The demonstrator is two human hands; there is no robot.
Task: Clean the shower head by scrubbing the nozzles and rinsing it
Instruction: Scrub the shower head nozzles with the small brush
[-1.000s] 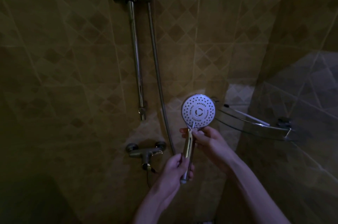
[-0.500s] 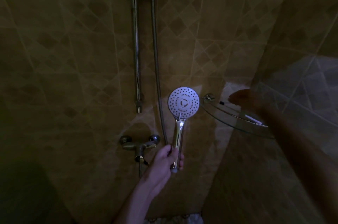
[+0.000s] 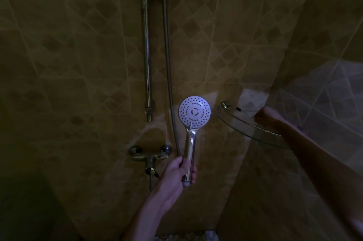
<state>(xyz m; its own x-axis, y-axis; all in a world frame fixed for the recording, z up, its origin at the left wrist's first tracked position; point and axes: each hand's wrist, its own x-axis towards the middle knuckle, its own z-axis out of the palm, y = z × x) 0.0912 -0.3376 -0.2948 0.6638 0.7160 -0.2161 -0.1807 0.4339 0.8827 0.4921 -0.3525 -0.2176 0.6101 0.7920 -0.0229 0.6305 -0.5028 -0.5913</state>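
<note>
Chrome shower head [image 3: 194, 112] gripped by left hand [image 3: 177, 172]; right hand [image 3: 265, 118] over glass shelf [image 3: 243, 126], fingers curled, grasp unclear; hose [image 3: 169, 83] behind.

We saw a shower head [image 3: 194, 112] with a matt face and glossy chrome handle, a clear glass shelf [image 3: 247, 128] and glazed tiles [image 3: 78, 63].

Shower head [image 3: 194, 112]: white face, dark nozzle dots in rings; chrome handle. Wall tiles [image 3: 78, 63]: tan, diamond pattern.
</note>
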